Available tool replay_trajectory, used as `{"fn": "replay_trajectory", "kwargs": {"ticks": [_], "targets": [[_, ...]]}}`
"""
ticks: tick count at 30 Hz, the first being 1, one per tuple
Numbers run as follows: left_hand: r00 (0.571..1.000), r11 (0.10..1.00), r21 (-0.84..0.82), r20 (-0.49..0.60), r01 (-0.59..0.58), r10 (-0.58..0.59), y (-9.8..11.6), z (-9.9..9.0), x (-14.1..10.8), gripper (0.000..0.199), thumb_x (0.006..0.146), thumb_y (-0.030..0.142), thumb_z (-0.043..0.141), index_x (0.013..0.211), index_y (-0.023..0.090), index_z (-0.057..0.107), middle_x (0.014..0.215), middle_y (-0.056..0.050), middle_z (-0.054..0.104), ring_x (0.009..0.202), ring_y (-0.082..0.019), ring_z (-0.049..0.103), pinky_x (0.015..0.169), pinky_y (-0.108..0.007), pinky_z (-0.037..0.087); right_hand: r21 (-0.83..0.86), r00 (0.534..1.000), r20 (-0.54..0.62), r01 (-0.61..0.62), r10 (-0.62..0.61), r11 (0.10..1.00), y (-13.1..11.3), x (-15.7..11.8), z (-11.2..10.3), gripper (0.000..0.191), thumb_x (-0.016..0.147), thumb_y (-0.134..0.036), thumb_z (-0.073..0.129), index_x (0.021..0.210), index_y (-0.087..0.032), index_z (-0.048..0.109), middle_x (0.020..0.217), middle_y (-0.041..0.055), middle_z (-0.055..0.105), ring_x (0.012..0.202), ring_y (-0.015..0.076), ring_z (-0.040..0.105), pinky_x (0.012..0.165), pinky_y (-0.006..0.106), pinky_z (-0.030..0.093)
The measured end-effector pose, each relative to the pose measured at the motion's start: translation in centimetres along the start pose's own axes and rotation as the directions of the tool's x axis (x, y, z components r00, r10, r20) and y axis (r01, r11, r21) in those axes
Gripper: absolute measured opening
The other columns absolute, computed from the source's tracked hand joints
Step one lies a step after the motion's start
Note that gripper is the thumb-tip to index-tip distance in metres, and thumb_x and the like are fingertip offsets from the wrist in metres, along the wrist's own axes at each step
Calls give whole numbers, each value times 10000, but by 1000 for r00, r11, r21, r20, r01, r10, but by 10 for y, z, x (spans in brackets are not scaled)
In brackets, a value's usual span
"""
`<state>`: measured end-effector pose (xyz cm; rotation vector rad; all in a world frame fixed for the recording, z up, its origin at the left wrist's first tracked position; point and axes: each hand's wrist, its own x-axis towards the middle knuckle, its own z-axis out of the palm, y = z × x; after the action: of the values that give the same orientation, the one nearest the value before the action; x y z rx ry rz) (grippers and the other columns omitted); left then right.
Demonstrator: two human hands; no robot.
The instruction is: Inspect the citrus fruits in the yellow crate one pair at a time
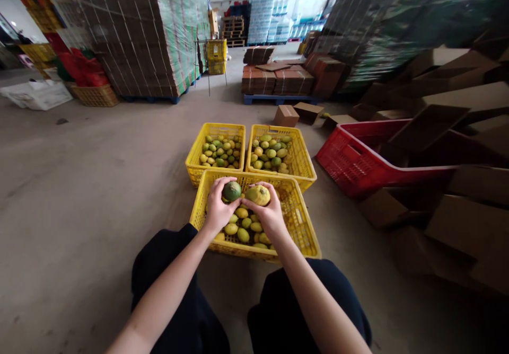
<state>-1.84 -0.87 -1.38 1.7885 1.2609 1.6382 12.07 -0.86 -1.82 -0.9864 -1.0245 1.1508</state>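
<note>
My left hand [218,203] is closed around a green, rounded fruit [231,191] with a pale scar on its end. In my right hand [270,213] is a yellow, lemon-like fruit [257,195] with brownish marks. Both fruits are held side by side, and my thumbs nearly meet between them. Directly below is the near yellow crate [308,232], where yellow-green oval fruits [243,235] lie over part of the bottom. My hands and wrists hide some of its contents.
Behind stand two more yellow crates [193,159] [306,169] with similar fruit. To the right, a red crate [345,163] sits among cardboard boxes [457,221]. Flattened cartons [274,81] lie on a blue pallet [266,99] farther back. Tall wrapped stacks [131,36] flank the floor.
</note>
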Motion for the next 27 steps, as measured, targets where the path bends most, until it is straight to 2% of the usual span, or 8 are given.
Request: {"fn": "replay_trajectory", "kwargs": {"ticks": [8,15,27], "targets": [[996,996,-42,49,-79,81,4,-1,-1,436,706,13,595,1074,246,614,1101,-49,642,1089,-229,571,989,-403,408,-92,988,50,149,-145,985,-4,-1,2,441,551,-222,816,908,-246,559,941,-8,628,871,186,590,838,334,482],[998,996,-94,66,-8,14,11,1,-2,495,652,-18,548,1032,279,659,1108,-35,664,1118,-255,569,1014,-435,374,-66,980,67,193,-189,979,-10,-6,5,402,546,-139,780,888,-251,603,925,-14,635,869,186,590,834,317,475],[994,995,-58,72,-75,79,10,-1,-3,526,665,-26,515,1079,278,630,1153,-36,658,1146,-241,562,1016,-428,369,-94,963,96,260,-252,961,-7,-11,5,411,588,-76,726,933,-262,602,952,-15,629,898,183,588,860,305,454]]}}
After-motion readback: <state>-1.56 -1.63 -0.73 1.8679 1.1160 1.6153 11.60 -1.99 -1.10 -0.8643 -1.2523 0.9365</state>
